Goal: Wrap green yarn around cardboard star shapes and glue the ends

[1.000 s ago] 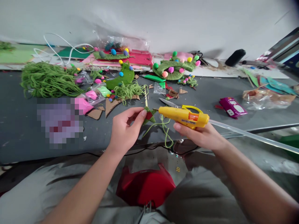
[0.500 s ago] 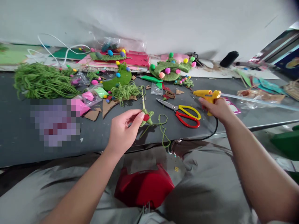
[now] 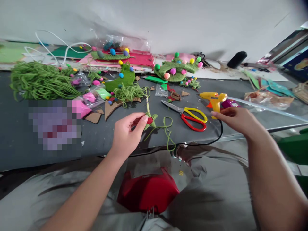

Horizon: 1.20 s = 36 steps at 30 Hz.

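My left hand [image 3: 128, 131] pinches a small star [image 3: 150, 120] wrapped in green yarn, with red showing at its centre. A pale stick [image 3: 147, 101] stands out above the star, and loose green yarn [image 3: 167, 128] trails to its right on the table. At the right, my right hand [image 3: 237, 118] has thumb and fingers at the lower end of the handle of a yellow hot glue gun [image 3: 214, 98]; some fingers are hidden. The gun's nozzle points left. Scissors [image 3: 190, 117] with red and yellow handles lie between my hands, blades toward the upper left.
On the grey table [image 3: 96, 146] lie a heap of green yarn [image 3: 43, 80], pink bags [image 3: 80, 109], cardboard scraps [image 3: 93, 117] and a green comb [image 3: 155, 79]. Green yarn shapes with pompoms [image 3: 176, 71] sit behind. A black cord [image 3: 207, 142] runs from the gun along the front edge.
My right hand has slid back and down from its wrap round the glue gun's grip to the handle's lower end. My left hand keeps the star in nearly the same place.
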{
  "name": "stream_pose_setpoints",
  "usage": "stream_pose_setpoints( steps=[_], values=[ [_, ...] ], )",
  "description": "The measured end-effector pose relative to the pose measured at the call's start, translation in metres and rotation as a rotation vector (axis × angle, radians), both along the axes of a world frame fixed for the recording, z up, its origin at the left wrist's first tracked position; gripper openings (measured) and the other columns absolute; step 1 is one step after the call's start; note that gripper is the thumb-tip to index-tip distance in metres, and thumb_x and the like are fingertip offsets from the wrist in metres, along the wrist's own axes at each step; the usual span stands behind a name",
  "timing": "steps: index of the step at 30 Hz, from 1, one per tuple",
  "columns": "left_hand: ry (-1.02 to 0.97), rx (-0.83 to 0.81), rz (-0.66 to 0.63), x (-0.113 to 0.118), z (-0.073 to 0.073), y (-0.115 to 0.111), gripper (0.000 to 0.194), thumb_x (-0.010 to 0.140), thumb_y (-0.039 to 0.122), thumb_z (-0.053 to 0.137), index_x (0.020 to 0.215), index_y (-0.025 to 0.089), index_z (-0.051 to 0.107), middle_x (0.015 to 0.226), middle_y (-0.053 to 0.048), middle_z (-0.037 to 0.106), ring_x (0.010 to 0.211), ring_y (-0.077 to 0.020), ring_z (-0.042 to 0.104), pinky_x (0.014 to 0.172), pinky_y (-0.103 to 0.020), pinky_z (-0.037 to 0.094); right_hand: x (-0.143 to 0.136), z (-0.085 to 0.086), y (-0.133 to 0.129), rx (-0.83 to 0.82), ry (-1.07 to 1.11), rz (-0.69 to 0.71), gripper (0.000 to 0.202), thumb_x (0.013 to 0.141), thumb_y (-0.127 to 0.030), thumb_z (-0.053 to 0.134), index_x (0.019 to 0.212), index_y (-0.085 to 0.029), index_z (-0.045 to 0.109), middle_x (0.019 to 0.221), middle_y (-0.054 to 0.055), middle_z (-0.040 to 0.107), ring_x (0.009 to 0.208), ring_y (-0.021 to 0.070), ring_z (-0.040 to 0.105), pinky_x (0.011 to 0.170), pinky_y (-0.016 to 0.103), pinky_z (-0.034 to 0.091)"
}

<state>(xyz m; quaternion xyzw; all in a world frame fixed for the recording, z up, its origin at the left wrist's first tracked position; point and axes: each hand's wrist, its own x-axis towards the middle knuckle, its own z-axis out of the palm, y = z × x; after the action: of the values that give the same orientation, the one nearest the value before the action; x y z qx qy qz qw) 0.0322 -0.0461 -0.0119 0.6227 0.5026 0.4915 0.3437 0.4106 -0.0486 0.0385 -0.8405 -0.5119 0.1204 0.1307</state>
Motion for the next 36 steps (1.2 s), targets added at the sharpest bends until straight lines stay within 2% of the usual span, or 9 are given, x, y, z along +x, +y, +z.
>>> stream_pose_setpoints(
  steps=[3,7,10,13,19,22,28,33,36],
  values=[
    [0.002,0.004,0.019,0.000,-0.002,0.003,0.018,0.090,0.034,0.070,0.097,0.020,0.078,0.090,-0.004,0.079,0.079,-0.0179,0.073,0.073,-0.026,0.059,-0.008,0.013,-0.018,-0.019,-0.024,0.007,0.048,0.075,-0.068,0.074,0.076,-0.021,0.071,0.068,0.006,0.064,0.062,0.0184,0.050,0.062,0.038,0.036],
    [0.062,0.081,0.075,0.000,0.004,0.009,0.019,0.092,0.035,0.068,0.098,0.020,0.077,0.089,-0.003,0.079,0.078,-0.0176,0.072,0.072,-0.026,0.058,-0.060,0.015,-0.019,0.158,0.473,0.371,0.037,0.083,-0.054,0.075,0.073,-0.018,0.069,0.066,0.002,0.061,0.060,0.0120,0.048,0.056,0.029,0.035],
    [0.256,0.287,0.110,-0.001,0.013,0.017,0.014,0.093,0.031,0.067,0.097,0.021,0.076,0.091,-0.003,0.078,0.080,-0.0176,0.071,0.077,-0.027,0.056,-0.121,0.006,-0.010,-0.029,0.916,0.616,0.036,0.091,-0.049,0.068,0.075,-0.017,0.069,0.069,0.002,0.066,0.059,0.0102,0.053,0.056,0.024,0.041],
    [0.385,0.452,0.072,-0.003,0.019,0.025,0.013,0.094,0.025,0.064,0.101,0.022,0.074,0.094,-0.005,0.077,0.085,-0.0192,0.070,0.084,-0.030,0.054,-0.174,-0.007,0.002,-0.236,1.260,0.613,0.035,0.095,-0.049,0.062,0.085,-0.016,0.068,0.074,0.003,0.070,0.059,0.0100,0.057,0.054,0.021,0.041],
    [0.425,0.483,0.079,-0.006,0.009,0.032,0.019,0.090,0.018,0.068,0.107,0.025,0.073,0.100,-0.004,0.078,0.092,-0.0219,0.071,0.089,-0.032,0.054,-0.211,-0.026,0.025,-0.197,1.636,0.568,0.028,0.097,-0.040,0.060,0.084,-0.016,0.066,0.073,0.002,0.068,0.061,0.0104,0.058,0.061,0.023,0.047],
    [0.366,0.409,0.123,-0.006,0.004,0.031,0.020,0.090,0.016,0.070,0.107,0.025,0.073,0.098,-0.002,0.077,0.087,-0.0187,0.071,0.084,-0.028,0.054,-0.213,-0.025,0.028,-0.154,1.532,0.519,0.025,0.097,-0.038,0.059,0.084,-0.017,0.065,0.073,0.001,0.065,0.062,0.0113,0.057,0.061,0.024,0.048],
    [0.337,0.310,0.157,-0.006,0.003,0.030,0.020,0.090,0.016,0.071,0.107,0.026,0.073,0.096,0.001,0.077,0.082,-0.0171,0.070,0.080,-0.028,0.055,-0.207,-0.026,0.032,0.326,0.730,0.603,0.027,0.088,-0.037,0.075,0.075,-0.023,0.055,0.070,-0.002,0.053,0.063,0.0124,0.046,0.057,0.028,0.042],
    [0.292,0.207,0.068,-0.007,0.003,0.029,0.021,0.092,0.017,0.068,0.108,0.029,0.071,0.096,0.003,0.076,0.083,-0.0162,0.071,0.079,-0.027,0.057,-0.197,-0.034,0.040,0.368,0.725,0.563,0.038,0.077,-0.042,0.086,0.101,-0.026,0.062,0.097,0.004,0.066,0.084,0.0192,0.061,0.074,0.034,0.053],
    [0.295,0.192,0.011,-0.007,0.002,0.028,0.017,0.092,0.018,0.067,0.105,0.029,0.070,0.093,0.003,0.076,0.081,-0.0156,0.071,0.077,-0.025,0.057,-0.194,-0.036,0.041,0.300,0.759,0.604,0.034,0.078,-0.040,0.086,0.101,-0.024,0.067,0.092,0.002,0.069,0.081,0.0175,0.063,0.074,0.033,0.054]
  ],
)
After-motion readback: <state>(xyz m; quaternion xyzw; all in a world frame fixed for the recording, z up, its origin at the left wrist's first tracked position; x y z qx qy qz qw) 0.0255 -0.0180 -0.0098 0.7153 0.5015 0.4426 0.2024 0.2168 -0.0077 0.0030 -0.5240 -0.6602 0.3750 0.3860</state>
